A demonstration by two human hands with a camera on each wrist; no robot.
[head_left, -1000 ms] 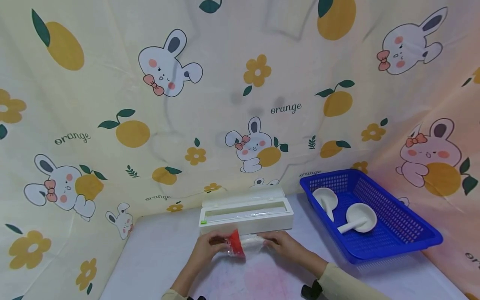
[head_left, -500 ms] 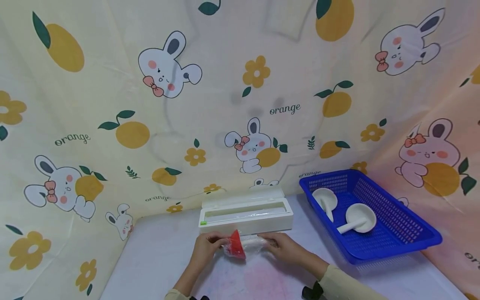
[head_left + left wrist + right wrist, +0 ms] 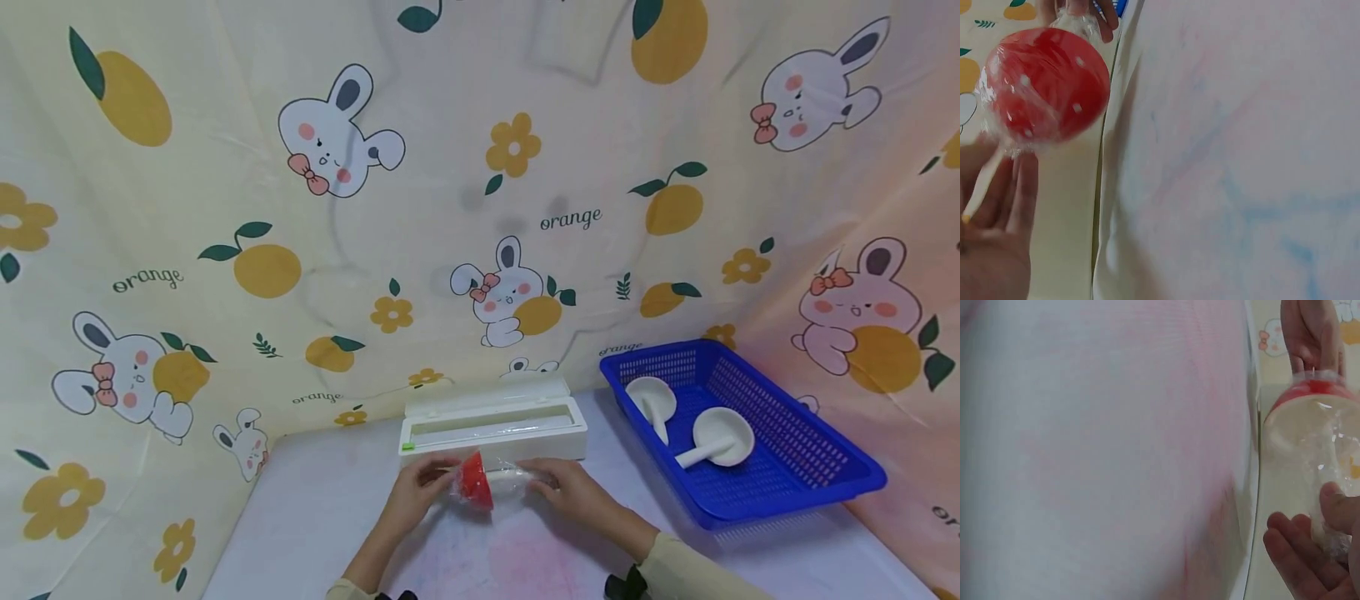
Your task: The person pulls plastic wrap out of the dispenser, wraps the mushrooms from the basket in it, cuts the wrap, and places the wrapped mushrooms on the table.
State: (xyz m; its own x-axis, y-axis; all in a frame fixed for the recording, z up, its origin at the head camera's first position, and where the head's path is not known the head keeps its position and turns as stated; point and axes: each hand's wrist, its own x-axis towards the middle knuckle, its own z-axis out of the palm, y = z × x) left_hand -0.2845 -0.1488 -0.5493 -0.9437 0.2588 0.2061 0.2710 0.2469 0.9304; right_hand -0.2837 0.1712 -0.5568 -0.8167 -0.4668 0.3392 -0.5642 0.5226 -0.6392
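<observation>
A toy mushroom [image 3: 475,483] with a red, white-dotted cap and pale stem is wrapped in clear cling film and lies sideways between the two hands. My left hand [image 3: 415,493] pinches the film at the cap's side; in the left wrist view its fingers [image 3: 1022,194] reach up to the wrapped red cap [image 3: 1054,87]. At the stem end, my right hand [image 3: 577,497] grips the gathered film, its thumb [image 3: 1335,506] over the stem in the right wrist view. Just behind the hands stands a white cling film dispenser [image 3: 498,450], lid raised, film showing inside.
To the right, a blue plastic basket [image 3: 810,492] holds two white mushroom-like pieces [image 3: 722,435] with stems. A cloth [image 3: 315,467] with pinkish stains covers the table. Behind hangs a curtain [image 3: 420,208] printed with rabbits and oranges.
The wrapped mushroom has been lifted slightly and turned, so more of its dotted cap shows. Both hands keep their places at its ends; dispenser and basket stay put.
</observation>
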